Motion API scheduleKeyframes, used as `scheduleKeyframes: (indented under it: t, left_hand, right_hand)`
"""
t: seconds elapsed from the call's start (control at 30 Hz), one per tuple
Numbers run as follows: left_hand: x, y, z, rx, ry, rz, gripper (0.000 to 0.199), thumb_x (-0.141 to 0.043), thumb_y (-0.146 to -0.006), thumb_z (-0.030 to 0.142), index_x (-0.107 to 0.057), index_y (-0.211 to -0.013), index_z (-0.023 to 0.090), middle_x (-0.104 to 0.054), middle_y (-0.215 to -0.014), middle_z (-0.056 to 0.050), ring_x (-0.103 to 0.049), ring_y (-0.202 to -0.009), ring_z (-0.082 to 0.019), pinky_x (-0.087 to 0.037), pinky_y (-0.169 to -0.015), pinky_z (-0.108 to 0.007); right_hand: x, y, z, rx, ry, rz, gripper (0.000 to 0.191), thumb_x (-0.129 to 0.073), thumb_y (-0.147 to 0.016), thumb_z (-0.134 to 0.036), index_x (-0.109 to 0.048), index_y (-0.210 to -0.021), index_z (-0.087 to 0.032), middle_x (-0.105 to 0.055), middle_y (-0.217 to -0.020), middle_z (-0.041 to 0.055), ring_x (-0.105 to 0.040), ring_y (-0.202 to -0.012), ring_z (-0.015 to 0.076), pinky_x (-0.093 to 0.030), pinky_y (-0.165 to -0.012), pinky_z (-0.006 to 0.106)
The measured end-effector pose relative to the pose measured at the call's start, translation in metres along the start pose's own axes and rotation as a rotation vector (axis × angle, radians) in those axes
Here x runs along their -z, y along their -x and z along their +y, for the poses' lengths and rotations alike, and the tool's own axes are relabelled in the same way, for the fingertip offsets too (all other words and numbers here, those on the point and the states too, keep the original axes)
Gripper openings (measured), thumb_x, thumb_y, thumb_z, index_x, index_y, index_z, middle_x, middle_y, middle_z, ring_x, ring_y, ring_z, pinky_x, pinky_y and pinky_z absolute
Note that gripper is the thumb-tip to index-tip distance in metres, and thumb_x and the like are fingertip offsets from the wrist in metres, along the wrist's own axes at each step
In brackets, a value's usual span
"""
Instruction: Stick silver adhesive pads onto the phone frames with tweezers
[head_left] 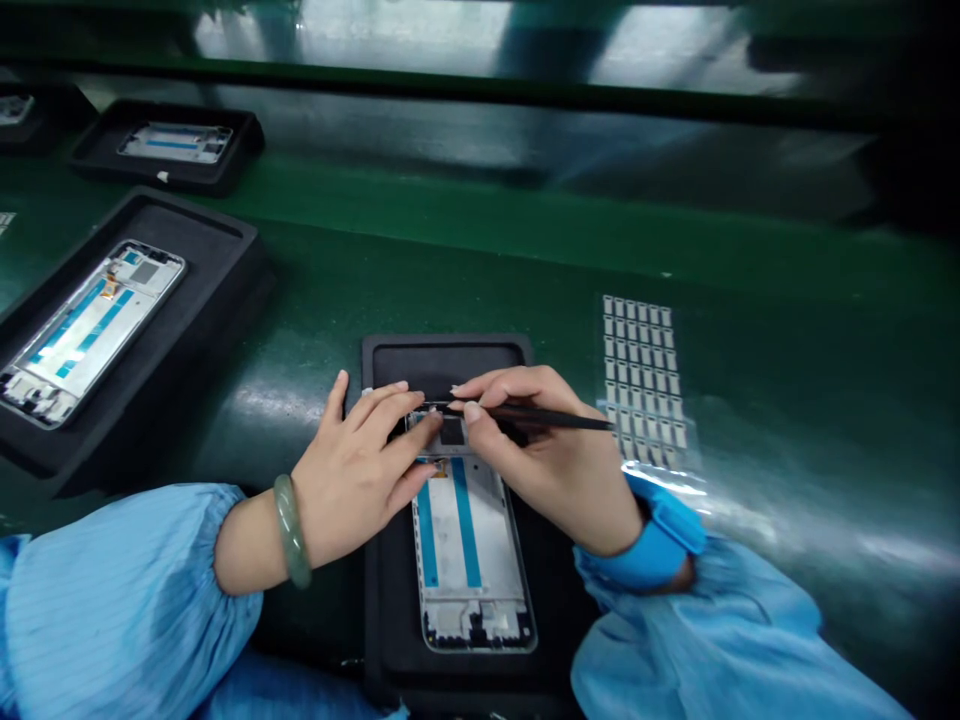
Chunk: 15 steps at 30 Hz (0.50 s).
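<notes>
A phone frame (pixel 487 530) with blue strips lies in a black tray (pixel 390 620) in front of me. My left hand (pixel 360 460) rests over the frame's upper left corner, fingers spread, fingertips at its top edge. Between the thumb and fingers of my right hand (pixel 555 450) is a dark pair of tweezers (pixel 555 415), its tip at the top edge near my left fingertips. Whether the tip grips a small part cannot be made out. My fingers partly cover the top of the frame.
A sheet of small pale pieces (pixel 641 370) lies right of the tray. To the left, a larger black tray (pixel 202 250) holds another phone frame (pixel 94 330). Farther back is a third tray (pixel 244 145) with a frame, and part of another at the far left edge.
</notes>
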<state>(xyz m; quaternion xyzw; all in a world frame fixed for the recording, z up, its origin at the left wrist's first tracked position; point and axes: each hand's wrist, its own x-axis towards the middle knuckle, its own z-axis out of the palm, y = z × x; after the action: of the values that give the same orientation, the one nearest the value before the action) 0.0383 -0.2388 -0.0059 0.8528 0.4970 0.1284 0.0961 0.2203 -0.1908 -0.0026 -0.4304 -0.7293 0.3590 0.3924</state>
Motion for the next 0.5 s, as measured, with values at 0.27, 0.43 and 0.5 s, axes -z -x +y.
scheduleKeyframes:
  t: [0.27, 0.43, 0.5]
  left_hand:
    - [-0.0009, 0.0002, -0.0004, -0.001, 0.001, 0.005, 0.035, -0.04, -0.094, 0.032, -0.049, -0.125, 0.019, -0.052, -0.127, -0.01, -0.041, -0.125, -0.026, -0.022, -0.105, -0.062]
    - [-0.0005, 0.0001, 0.0001, 0.002, -0.004, 0.002, 0.036, -0.038, -0.094, 0.033, -0.049, -0.126, 0.019, -0.052, -0.127, -0.01, -0.041, -0.125, -0.026, -0.023, -0.104, -0.062]
    - [-0.0003, 0.0002, 0.0003, 0.005, -0.005, 0.002, 0.036, -0.038, -0.094, 0.032, -0.049, -0.126, 0.02, -0.052, -0.127, -0.01, -0.041, -0.125, -0.026, -0.023, -0.104, -0.062]
  right_hand:
    - [-0.0009, -0.0022, 0.0013, -0.093, -0.135, 0.004, 0.011, -0.059, -0.082, -0.021, -0.049, -0.085, -0.023, -0.063, -0.089, 0.0039, -0.065, -0.082, 0.0178, -0.055, -0.068, 0.031]
    - [-0.0016, -0.002, 0.0041, -0.127, -0.189, -0.003, 0.011, -0.059, -0.083, -0.023, -0.049, -0.085, -0.022, -0.062, -0.09, 0.0043, -0.065, -0.082, 0.0172, -0.055, -0.07, 0.031]
    - [-0.0019, -0.0017, 0.0044, -0.127, -0.182, -0.006, 0.011, -0.059, -0.083, -0.024, -0.049, -0.086, -0.022, -0.062, -0.09, 0.0044, -0.065, -0.082, 0.0174, -0.055, -0.07, 0.031]
